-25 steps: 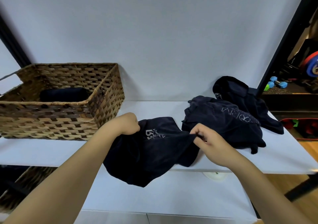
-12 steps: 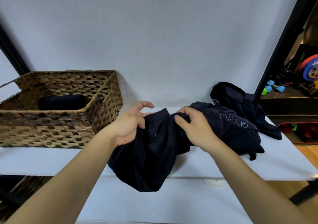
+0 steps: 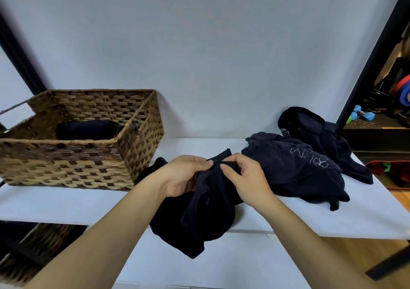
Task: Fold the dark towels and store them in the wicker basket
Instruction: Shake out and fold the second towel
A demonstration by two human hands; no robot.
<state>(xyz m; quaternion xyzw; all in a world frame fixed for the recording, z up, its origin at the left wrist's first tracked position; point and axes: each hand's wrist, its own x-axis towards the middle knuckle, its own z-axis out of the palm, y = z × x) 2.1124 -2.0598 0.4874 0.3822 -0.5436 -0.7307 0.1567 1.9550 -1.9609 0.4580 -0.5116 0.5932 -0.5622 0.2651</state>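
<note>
Both hands meet at the middle of the tabletop (image 3: 66, 202), each pinching the top edge of the same dark towel (image 3: 206, 213). The left hand (image 3: 184, 177) curls its fingers round the cloth from the left; the right hand (image 3: 243, 177) grips it with thumb and fingertips just beside. The towel is bunched, not flat, and its lower part hangs over the front edge of the tabletop.

The step in hand looks like the fold of this towel, at an early stage: the 2 held points are brought together, but no neat crease shows yet.

1 rolled towel (image 3: 86, 129) already lies inside the wicker basket (image 3: 73, 162), at the left. 2 more dark towels wait at the right: a crumpled one with pale lettering (image 3: 295, 166) touching the held towel, and another (image 3: 315, 131) behind it.

Next, the cloth probably needs to be lifted clear of the edge and smoothed so the layers line up before folding again.
</note>
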